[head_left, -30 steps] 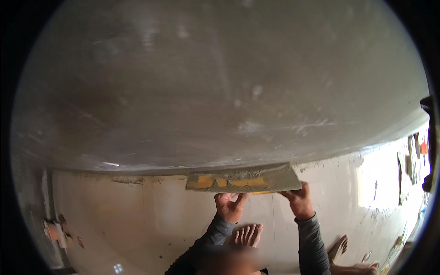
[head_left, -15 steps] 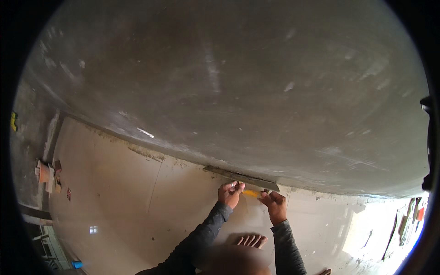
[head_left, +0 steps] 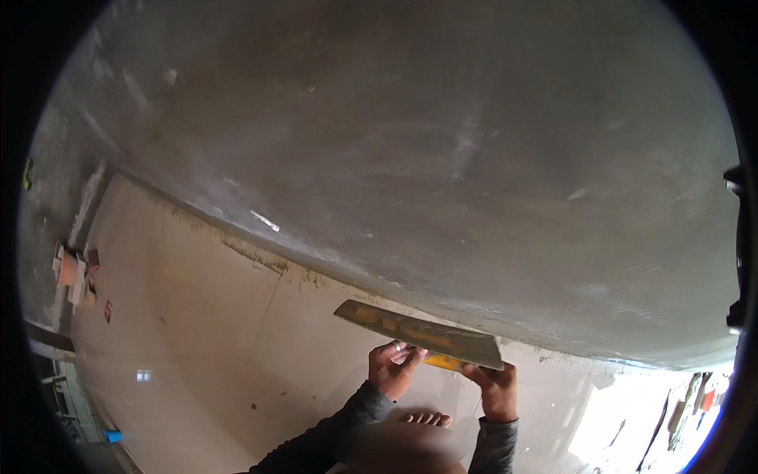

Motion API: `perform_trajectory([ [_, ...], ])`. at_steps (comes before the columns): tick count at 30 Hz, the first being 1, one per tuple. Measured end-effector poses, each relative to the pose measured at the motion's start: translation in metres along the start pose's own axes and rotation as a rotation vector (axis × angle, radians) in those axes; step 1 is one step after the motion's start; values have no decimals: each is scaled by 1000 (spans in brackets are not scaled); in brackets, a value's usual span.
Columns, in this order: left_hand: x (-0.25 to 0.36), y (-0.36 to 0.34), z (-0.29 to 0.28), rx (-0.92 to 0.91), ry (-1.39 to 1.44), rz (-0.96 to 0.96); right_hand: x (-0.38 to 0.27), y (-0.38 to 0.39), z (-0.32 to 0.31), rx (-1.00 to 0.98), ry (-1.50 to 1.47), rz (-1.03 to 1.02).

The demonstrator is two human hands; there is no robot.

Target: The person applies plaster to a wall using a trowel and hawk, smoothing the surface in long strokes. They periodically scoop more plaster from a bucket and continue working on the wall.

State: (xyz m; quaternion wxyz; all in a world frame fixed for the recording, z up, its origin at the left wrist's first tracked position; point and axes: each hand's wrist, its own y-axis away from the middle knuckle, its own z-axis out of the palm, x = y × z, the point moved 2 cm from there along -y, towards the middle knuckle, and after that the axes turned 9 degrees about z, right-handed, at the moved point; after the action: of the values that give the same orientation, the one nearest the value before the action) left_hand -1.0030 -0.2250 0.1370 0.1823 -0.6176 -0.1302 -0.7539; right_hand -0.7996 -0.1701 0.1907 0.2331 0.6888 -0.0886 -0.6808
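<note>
My left hand (head_left: 388, 371) is closed on the yellow part under a long cement-smeared float (head_left: 410, 330) at lower centre. My right hand (head_left: 493, 389) grips the float's right end, its fingers partly behind the blade. The float is tilted, a little below the seam where the grey plastered wall (head_left: 395, 142) meets the pale tiled floor (head_left: 181, 340). My bare toes (head_left: 425, 417) show between my forearms.
At the left, a grey side wall (head_left: 55, 189) has an orange container (head_left: 67, 268) and small pieces at its foot. A blue object (head_left: 113, 436) lies at lower left. Bright light falls on the right floor, near several assorted items (head_left: 695, 403).
The view has swung, showing more of the left wall than a second ago. In the last half second the float has come down from the seam toward me, showing more of its face.
</note>
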Motion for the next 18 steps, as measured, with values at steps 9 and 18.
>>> perform_trajectory([
  [9,-94,-33,-51,105,-240,22,92,-62,47,-31,-107,177],
  [18,-17,-43,-63,121,24,1,37,-39,68,-50,-81,-47],
])
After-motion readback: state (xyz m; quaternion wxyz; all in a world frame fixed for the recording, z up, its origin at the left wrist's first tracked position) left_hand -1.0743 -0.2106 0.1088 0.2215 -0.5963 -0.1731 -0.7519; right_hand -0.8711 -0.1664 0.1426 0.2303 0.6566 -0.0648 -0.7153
